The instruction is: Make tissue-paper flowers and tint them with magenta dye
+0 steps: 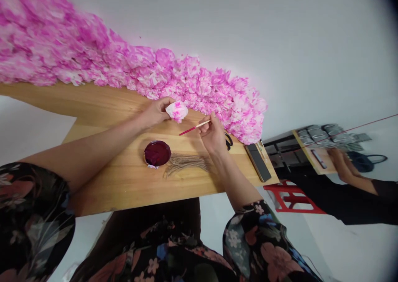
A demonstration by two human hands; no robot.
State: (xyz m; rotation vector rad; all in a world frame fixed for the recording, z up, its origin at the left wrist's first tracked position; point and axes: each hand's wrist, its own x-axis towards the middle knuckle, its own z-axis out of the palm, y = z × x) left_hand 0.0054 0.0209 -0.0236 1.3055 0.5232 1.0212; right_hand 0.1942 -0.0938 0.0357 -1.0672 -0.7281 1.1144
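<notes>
Between the fingers of my left hand (158, 111) is a small white paper flower (177, 111) with pink patches. My right hand (214, 135) pinches a thin stick (195, 127), pale at the held end and dark pink along its lower part. The stick's tip points left, below the flower and apart from it. A round bowl of dark magenta liquid (157, 153) sits on the table beneath my left forearm. Right of the bowl lies a bundle of thin brown twine strands (188, 162), partly behind my right wrist.
A long heap of pink and white paper flowers (137, 68) lines the wooden table's (124, 195) back edge. Black-handled scissors (229, 141) and a dark phone-like slab (258, 162) lie at right. Another person's arms (345, 166) rest at a second table, near a red stool (292, 198).
</notes>
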